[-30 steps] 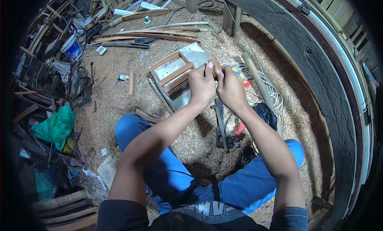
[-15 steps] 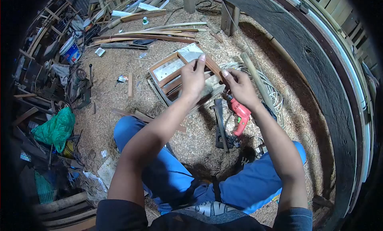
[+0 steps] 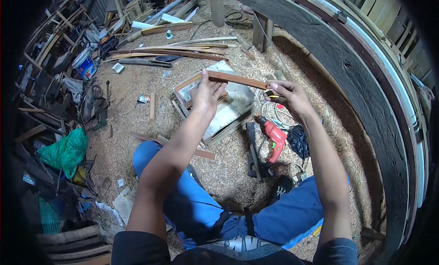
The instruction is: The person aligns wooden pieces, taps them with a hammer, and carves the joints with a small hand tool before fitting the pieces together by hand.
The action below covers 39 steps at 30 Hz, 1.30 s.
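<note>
In the head view, my left hand [image 3: 206,95] grips the left part of a reddish-brown wooden frame [image 3: 240,79], held up and tilted so that one long bar faces me. My right hand [image 3: 292,98] pinches the bar's right end between thumb and fingers. Something small and yellow [image 3: 273,95] shows at the right fingers; its kind cannot be made out. Below the frame lies a whitish board [image 3: 231,113] on a low wooden support. A red power drill [image 3: 275,139] rests on the floor beneath my right hand.
Beside the drill are a dark metal tool [image 3: 253,150] and a black plastic bag [image 3: 298,141]. Coiled pale cable [image 3: 279,116] lies behind. Long wood strips [image 3: 173,52] stretch across the back, a heavy dark beam [image 3: 352,59] runs along the right, and a green bag [image 3: 66,150] sits left.
The wooden frame has been lifted and turned, so its long bar now lies nearly crosswise. My left hand has moved left, my right hand slightly right, exposing more of the board.
</note>
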Available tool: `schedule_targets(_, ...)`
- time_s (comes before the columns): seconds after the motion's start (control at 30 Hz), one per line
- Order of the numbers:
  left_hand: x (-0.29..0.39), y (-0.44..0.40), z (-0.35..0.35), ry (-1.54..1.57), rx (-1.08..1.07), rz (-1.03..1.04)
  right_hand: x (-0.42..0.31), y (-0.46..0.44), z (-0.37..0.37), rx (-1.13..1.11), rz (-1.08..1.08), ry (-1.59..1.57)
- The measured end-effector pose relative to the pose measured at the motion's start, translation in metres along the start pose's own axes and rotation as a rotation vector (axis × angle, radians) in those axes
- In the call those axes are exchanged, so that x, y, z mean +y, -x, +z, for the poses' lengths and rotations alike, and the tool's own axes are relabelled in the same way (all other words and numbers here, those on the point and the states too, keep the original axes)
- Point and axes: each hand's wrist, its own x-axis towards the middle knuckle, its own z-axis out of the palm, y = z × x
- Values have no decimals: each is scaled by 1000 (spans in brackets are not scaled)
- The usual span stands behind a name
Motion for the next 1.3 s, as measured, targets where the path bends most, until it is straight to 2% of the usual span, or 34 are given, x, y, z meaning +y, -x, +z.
schedule_targets(0.27, 5, 8, 7, 19, 70, -35, 10, -4, 2, 38, -66, 20)
schedule_targets(0.43, 5, -2, -3, 90, 11, -103, 9, -2, 5, 47, -54, -22)
schedule_targets(0.57, 9, 10, 10, 24, 36, -139, 10, 0, 9, 59, -90, -29)
schedule_targets(0.63, 3, 6, 6, 10, -82, -125, 8, 2, 13, 53, -106, -22)
schedule_targets(0.93, -2, 5, 7, 65, -100, -234, -5, 14, 24, 46, -166, -42)
schedule_targets(1.27, -6, 0, 4, 69, -102, -199, -2, 14, 20, 59, -206, -86)
schedule_targets(1.3, -1, 8, 11, 60, -119, -107, -3, 14, 20, 60, -206, -87)
